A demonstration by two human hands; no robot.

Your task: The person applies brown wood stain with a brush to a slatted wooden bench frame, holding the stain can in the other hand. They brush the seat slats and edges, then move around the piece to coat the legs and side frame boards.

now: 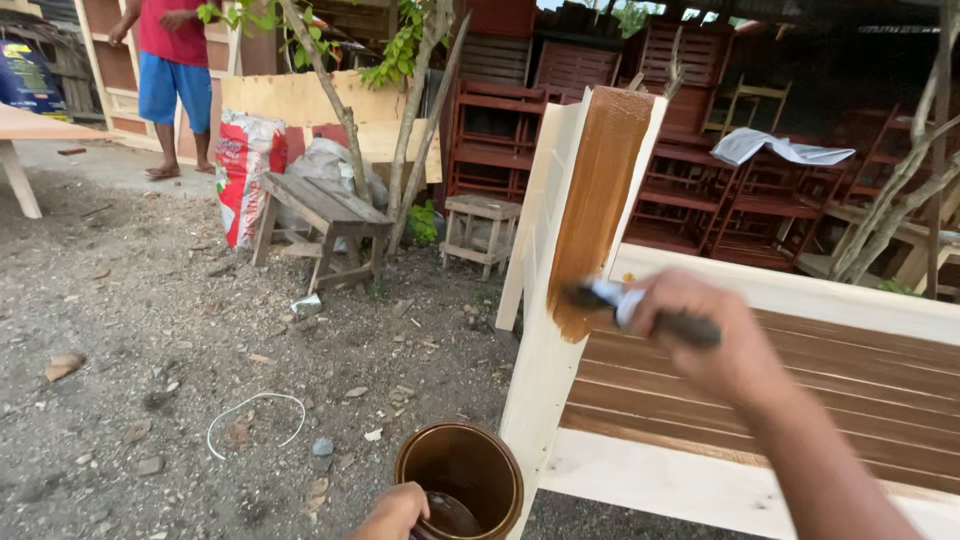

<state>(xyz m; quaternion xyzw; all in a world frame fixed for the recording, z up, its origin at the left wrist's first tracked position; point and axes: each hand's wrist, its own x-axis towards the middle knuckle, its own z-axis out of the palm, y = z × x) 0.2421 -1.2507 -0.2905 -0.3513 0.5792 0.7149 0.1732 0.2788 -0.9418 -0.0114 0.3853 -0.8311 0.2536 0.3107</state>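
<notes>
Unpainted wooden frame (760,290) standing on gravel ground (150,330), filling right half of view; top rail and bottom rail bare, slats (870,385) between them stained brown. Corner post (570,260) upright at frame's left end, its upper face coated brown down to mid-height, lower part bare. Low weathered bench (322,208) well apart to the left, beside a thin tree (340,100) and a red-and-white sack (245,165). Small stool (483,228) behind the post. Second person (172,70) in red shirt and blue shorts at far left. Round can (462,482) of brown stain near the post's foot, gripped at its rim by left hand (395,512), fingers curled around the edge. Right hand (715,340) clenched around brush (620,300), blurred, bristles touching the post at the lower edge of the brown coat.
</notes>
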